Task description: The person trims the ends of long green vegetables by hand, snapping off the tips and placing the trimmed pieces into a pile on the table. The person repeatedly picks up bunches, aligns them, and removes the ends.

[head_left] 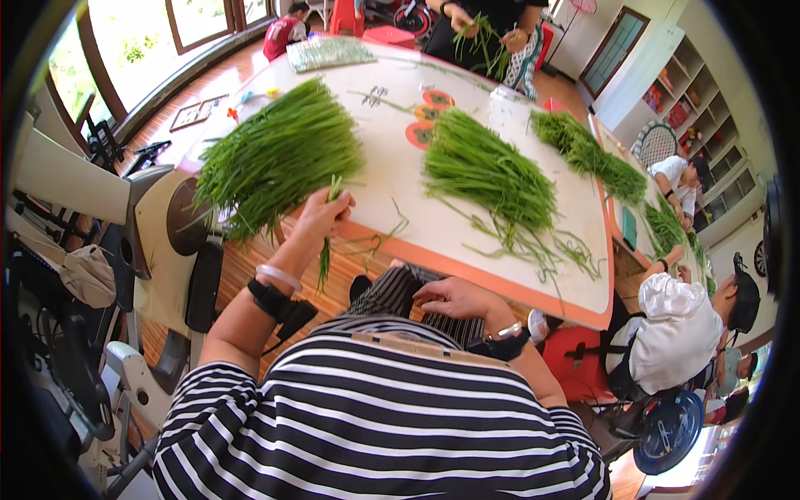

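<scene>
My left hand is closed around a small bunch of green stalks at the near edge of the table. The leafy ends hang down below the fist, and pale stem ends stick up above it. Just beyond this hand lies a large pile of long green stalks. My right hand hovers over my lap below the table edge, fingers loosely curled, with nothing visible in it. A second pile of green stalks rests near the middle, and loose limp strands trail from it towards the near edge.
Across the table a person holds green stalks in both hands. A third pile extends to the right edge. People sit at another table on the right. Exercise equipment stands close on my left. A plastic bag lies at the far edge.
</scene>
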The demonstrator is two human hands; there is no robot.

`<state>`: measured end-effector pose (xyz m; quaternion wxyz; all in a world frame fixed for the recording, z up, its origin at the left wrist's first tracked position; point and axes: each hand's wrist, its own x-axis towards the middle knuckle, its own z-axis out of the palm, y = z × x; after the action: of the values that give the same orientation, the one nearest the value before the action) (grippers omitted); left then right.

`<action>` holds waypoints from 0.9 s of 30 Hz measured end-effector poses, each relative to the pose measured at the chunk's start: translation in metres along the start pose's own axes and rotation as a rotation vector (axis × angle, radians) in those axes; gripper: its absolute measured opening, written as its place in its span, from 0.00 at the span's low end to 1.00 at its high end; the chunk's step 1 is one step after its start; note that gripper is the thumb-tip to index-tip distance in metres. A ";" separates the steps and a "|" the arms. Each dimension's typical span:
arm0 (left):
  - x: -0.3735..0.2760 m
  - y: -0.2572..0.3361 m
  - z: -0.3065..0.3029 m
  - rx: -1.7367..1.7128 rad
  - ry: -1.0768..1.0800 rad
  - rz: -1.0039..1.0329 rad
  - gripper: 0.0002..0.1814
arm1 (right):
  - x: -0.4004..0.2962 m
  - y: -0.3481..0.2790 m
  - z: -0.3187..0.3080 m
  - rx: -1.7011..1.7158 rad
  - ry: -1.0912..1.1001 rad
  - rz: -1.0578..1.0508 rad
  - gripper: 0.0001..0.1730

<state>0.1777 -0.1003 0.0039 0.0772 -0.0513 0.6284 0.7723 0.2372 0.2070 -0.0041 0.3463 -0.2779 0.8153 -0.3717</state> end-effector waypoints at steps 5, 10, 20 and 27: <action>-0.032 0.049 0.004 -0.201 -0.157 0.053 0.12 | -0.005 -0.062 -0.056 -0.053 0.138 -0.126 0.16; -0.074 0.115 0.004 -0.345 -0.311 0.234 0.12 | 0.032 -0.037 -0.109 -0.545 0.677 -0.141 0.14; -0.041 0.072 0.041 -0.517 -0.500 -0.107 0.12 | 0.076 -0.018 -0.110 -0.987 0.975 -0.060 0.07; 0.009 0.026 0.055 -0.622 -0.426 -0.266 0.11 | 0.079 -0.002 -0.121 -0.839 0.992 -0.106 0.02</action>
<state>0.1655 -0.0509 0.0386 0.2859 0.0079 0.3222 0.9024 0.0967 0.2001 0.0275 -0.2278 -0.2247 0.9394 -0.1226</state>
